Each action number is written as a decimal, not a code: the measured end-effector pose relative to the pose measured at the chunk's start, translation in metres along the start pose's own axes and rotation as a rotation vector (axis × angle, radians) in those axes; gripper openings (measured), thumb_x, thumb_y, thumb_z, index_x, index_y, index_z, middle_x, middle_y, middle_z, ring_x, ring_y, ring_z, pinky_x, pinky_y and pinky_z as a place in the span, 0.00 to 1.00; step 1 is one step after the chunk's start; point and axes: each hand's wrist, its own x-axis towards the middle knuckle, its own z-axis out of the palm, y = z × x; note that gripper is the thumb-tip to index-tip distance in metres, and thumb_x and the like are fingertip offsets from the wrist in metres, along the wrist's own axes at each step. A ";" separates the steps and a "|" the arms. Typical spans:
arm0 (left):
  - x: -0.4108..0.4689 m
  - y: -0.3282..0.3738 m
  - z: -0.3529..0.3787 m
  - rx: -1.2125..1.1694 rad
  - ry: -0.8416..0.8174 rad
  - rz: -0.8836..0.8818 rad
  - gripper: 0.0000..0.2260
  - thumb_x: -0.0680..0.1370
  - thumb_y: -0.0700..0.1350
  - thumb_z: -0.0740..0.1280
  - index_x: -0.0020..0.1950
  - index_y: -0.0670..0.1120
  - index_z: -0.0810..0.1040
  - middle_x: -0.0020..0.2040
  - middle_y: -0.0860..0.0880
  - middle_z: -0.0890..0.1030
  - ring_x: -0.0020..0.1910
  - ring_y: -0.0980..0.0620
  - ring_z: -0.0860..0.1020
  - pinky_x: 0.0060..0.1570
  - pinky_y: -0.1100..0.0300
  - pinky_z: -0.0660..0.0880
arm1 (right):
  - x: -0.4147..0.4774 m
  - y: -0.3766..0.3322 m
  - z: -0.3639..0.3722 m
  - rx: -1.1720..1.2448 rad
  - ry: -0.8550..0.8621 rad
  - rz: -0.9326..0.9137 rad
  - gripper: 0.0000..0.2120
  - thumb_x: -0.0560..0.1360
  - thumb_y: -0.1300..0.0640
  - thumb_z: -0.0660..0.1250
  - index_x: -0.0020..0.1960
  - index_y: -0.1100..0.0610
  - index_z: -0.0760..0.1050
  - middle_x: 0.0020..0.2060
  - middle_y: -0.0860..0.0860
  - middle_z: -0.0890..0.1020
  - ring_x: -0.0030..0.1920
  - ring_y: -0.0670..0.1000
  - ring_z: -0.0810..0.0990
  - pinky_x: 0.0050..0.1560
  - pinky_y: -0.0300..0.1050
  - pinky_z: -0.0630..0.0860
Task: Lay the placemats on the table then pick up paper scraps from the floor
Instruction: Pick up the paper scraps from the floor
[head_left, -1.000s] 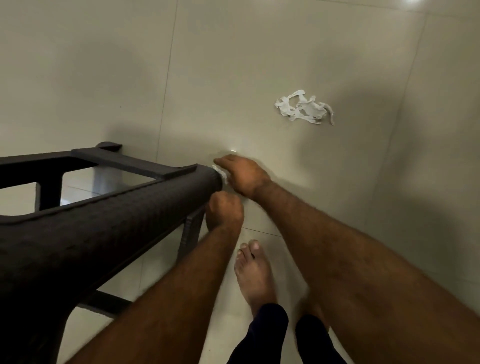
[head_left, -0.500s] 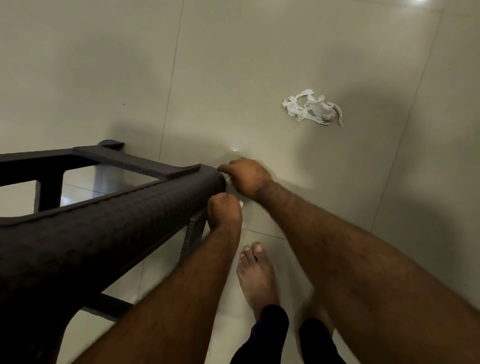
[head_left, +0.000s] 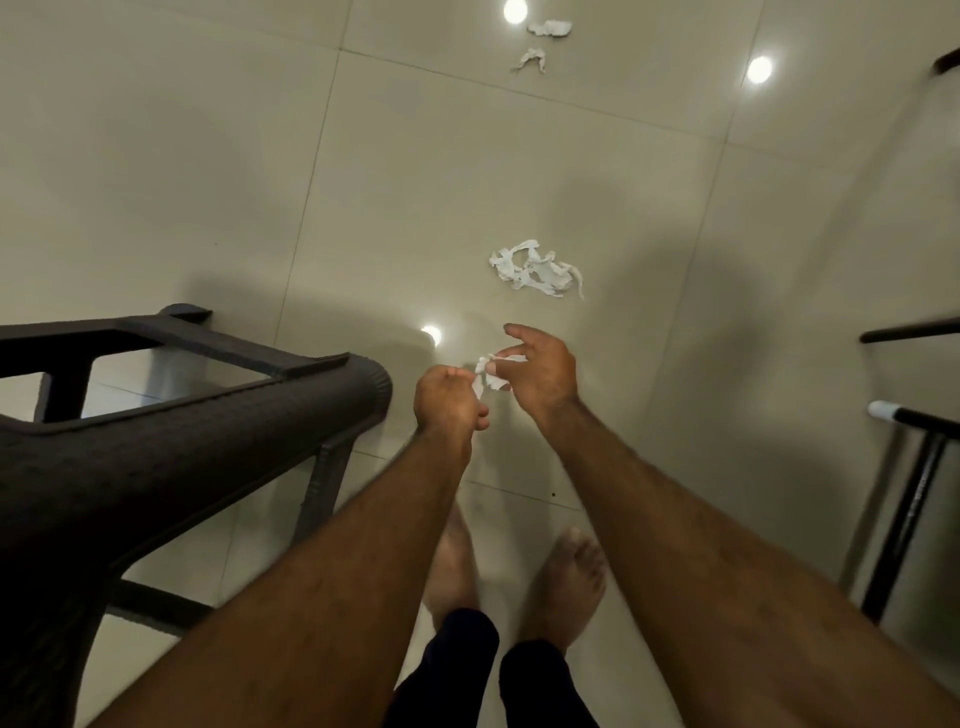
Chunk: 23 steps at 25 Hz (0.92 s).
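The floor of large glossy beige tiles took up most of the scene, with ceiling lights mirrored in it. A dark brown woven-texture plastic furniture frame stood at the left, its rounded corner near the left hand. A black metal tube frame stood at the right edge, well apart from both hands. The person stood barefoot, both forearms stretched forward and down. The left hand was clenched round the lower end of a small white crumpled paper scrap. The right hand pinched its upper end, forefinger left loose and pointing away. The scrap was held off the floor between the two hands. A larger tangle of torn white paper lay on the tile just beyond the right hand, untouched. Two smaller white paper bits lay far off, near the top edge.
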 end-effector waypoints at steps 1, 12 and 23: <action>-0.009 0.008 0.006 -0.023 -0.009 -0.022 0.11 0.82 0.37 0.56 0.50 0.42 0.78 0.43 0.41 0.81 0.33 0.48 0.78 0.27 0.59 0.76 | -0.010 -0.008 -0.009 0.014 0.014 -0.009 0.28 0.65 0.65 0.79 0.64 0.52 0.79 0.42 0.49 0.85 0.45 0.49 0.85 0.47 0.46 0.84; -0.079 0.071 0.033 -0.336 -0.293 -0.186 0.19 0.85 0.55 0.61 0.43 0.44 0.81 0.28 0.50 0.82 0.29 0.53 0.81 0.36 0.56 0.76 | -0.086 -0.082 -0.076 -0.234 -0.150 -0.313 0.22 0.80 0.64 0.59 0.72 0.50 0.69 0.59 0.50 0.83 0.58 0.48 0.81 0.57 0.40 0.79; -0.010 0.110 0.047 -0.092 -0.313 -0.064 0.10 0.83 0.43 0.65 0.49 0.39 0.82 0.38 0.41 0.83 0.29 0.49 0.77 0.29 0.60 0.74 | -0.008 -0.104 -0.059 -0.268 0.099 -0.153 0.23 0.71 0.55 0.68 0.66 0.50 0.75 0.43 0.44 0.81 0.43 0.47 0.80 0.50 0.47 0.80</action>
